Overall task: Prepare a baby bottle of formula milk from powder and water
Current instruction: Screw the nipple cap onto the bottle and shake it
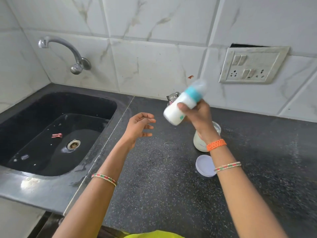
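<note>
My right hand (199,115) grips a baby bottle (180,107) full of white milk, with a teal collar and a clear cap. The bottle is tilted, its top up and to the right, and blurred by motion. It is held above the dark speckled counter (154,177). My left hand (139,126) hovers empty to the left of the bottle, fingers apart and curled. Behind my right wrist stands an open glass jar of white powder (199,141), partly hidden. Its pale lilac lid (205,165) lies on the counter in front of it.
A black sink (56,131) with a drain and small scraps fills the left side, under a wall tap (68,54). A steel vessel (173,97) stands by the tiled wall behind the bottle. A switch and socket plate (252,66) is on the wall at right.
</note>
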### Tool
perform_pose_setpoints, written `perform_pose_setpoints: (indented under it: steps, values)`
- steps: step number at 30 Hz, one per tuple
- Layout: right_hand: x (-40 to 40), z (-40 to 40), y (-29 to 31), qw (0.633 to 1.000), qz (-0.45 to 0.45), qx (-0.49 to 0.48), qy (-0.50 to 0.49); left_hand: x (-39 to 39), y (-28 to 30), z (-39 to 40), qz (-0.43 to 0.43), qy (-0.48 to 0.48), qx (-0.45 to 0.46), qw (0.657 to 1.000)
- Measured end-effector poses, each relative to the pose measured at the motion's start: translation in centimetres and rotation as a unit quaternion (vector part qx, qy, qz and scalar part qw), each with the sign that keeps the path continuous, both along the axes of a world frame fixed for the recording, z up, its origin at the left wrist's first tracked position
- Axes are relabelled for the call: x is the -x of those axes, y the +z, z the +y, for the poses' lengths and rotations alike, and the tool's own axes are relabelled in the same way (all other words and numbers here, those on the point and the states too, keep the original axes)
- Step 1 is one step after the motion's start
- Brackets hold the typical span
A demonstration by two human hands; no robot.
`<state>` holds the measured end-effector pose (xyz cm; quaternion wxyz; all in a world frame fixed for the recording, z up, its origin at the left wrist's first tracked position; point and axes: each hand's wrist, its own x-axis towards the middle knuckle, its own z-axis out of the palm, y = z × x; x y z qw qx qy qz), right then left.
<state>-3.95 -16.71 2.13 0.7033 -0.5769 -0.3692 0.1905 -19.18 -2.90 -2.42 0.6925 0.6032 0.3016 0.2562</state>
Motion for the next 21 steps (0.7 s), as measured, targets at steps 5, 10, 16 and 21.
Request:
perform_pose_setpoints:
  steps: [5, 10, 16, 21]
  values:
    - [1.0, 0.3, -4.2, 0.936, -0.193, 0.251, 0.151, 0.1, -0.5, -0.6, 0.028, -0.011, -0.018, 0.999]
    - [0.8, 2.0, -7.9, 0.952, -0.136, 0.269, 0.058, 1.0, -2.0, -1.2, 0.075, -0.010, -0.021, 0.997]
    - [0.5, 3.6, -9.4, 0.961, -0.069, 0.264, 0.037, 2.5, -4.7, -2.3, 0.134, -0.076, -0.019, 0.988]
    - [0.9, 3.9, -10.6, 0.956, -0.070, 0.280, 0.050, 2.4, -5.8, -2.7, 0.157, -0.090, -0.009, 0.984]
